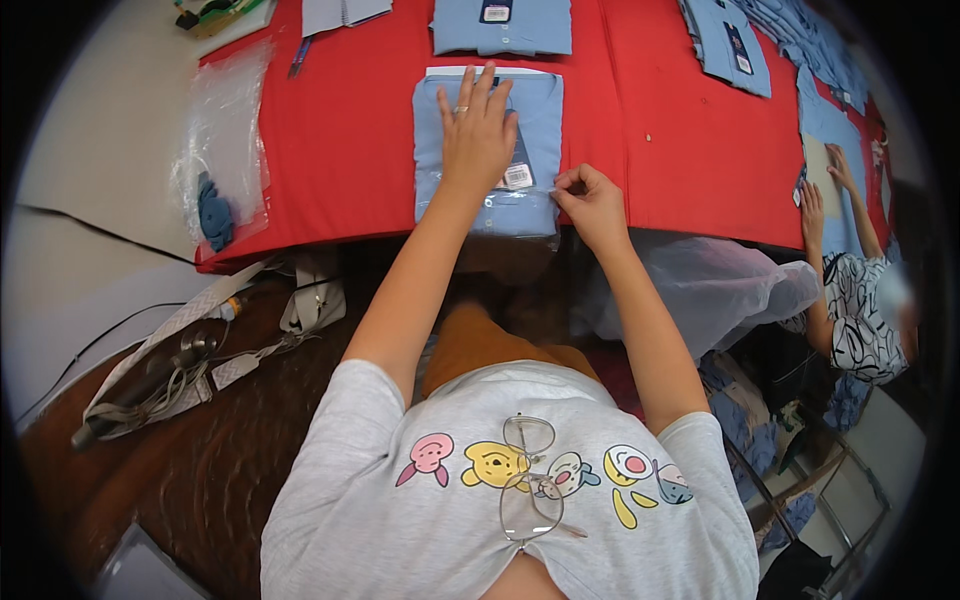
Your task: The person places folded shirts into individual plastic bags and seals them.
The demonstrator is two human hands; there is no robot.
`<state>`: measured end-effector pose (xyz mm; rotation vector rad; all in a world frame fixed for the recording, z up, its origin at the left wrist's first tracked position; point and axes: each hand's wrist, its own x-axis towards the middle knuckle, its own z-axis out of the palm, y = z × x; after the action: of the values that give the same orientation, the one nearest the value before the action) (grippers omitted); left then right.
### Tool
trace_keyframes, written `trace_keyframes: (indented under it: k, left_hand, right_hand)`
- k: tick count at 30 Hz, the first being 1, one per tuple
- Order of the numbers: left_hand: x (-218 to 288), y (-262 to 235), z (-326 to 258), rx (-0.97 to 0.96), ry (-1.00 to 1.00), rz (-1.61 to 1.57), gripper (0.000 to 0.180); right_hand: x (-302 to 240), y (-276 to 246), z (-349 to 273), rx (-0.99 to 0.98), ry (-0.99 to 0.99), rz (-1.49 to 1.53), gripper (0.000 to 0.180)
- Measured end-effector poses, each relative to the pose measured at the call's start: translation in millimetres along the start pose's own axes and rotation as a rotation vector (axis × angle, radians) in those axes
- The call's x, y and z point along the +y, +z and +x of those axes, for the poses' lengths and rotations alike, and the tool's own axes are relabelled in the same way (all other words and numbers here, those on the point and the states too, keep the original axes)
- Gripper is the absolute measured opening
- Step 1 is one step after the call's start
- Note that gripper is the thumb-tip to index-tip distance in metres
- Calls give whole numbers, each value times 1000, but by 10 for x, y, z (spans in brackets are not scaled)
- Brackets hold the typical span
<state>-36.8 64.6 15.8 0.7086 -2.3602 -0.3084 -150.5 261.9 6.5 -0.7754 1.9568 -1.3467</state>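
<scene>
A folded light-blue shirt (pixel 432 130) lies on the red cloth in front of me, with a dark hang tag (pixel 519 158) on its front. Clear plastic bag (pixel 520 222) film covers the shirt's near end, which hangs slightly past the table edge. Flat on the upper part of the shirt rests my left hand (pixel 478 135), its fingers stretched out and a ring on one of them. At the shirt's right side, my right hand (pixel 597 207) pinches the edge of the plastic bag between thumb and fingertips.
Clear plastic bags (pixel 225 130) lie at the table's left, beneath a dark-blue bundle (pixel 213 215). Another folded shirt (pixel 503 35) sits beyond mine; one more (pixel 725 50) lies to the right. There, a co-worker's hands (pixel 825 185) touch a shirt. A translucent bag (pixel 720 285) hangs below the edge.
</scene>
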Motion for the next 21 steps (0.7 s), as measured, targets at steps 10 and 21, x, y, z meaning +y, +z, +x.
trace_keyframes:
  k: [10, 21]
  left_hand:
    - [-107, 342, 232, -194, 0, -29, 68]
    - [-366, -335, 44, -331, 16, -345, 56]
  right_hand:
    - [-146, -18, 46, 16, -90, -14, 10]
    - [-356, -43, 160, -65, -234, -411, 18]
